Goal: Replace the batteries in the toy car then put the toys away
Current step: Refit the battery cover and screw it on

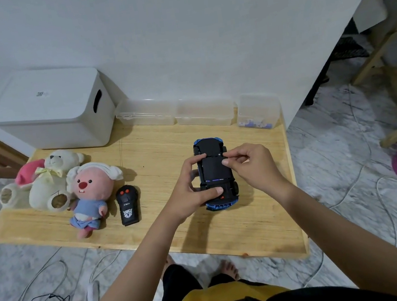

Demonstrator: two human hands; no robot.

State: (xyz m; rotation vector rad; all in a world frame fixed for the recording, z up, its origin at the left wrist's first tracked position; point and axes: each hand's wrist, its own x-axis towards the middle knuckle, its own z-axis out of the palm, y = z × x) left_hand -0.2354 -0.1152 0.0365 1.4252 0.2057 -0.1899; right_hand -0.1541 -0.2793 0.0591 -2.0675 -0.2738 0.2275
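toy car (pixel 214 171) lies upside down on the wooden tabletop (pixel 168 232), right of centre, its black underside facing up and blue body edges showing at the near and far ends. left hand (pixel 192 184) grips the car from the left side, thumb laid across the near part of the chassis and a finger reaching over the far part. right hand (pixel 251 163) comes in from the right, thumb and forefinger pinched together at the right edge of the underside; what they hold there is too small to tell.

left of the car, apart from it, a black remote control (pixel 128 204) lies flat with two red buttons at its far end. beside it lies a pink plush doll (pixel 90 189) in blue clothes, touching a cream teddy bear (pixel 47 183) with a pink hat further left.

along the far edge by the wall stand a white lidded storage box (pixel 52 107) on the left, two clear plastic containers (pixel 173 112) in the middle, and a clear tub (pixel 257 110) on the right with small batteries in its bottom.

cables (pixel 43 276) trail over the marble floor on the near left.
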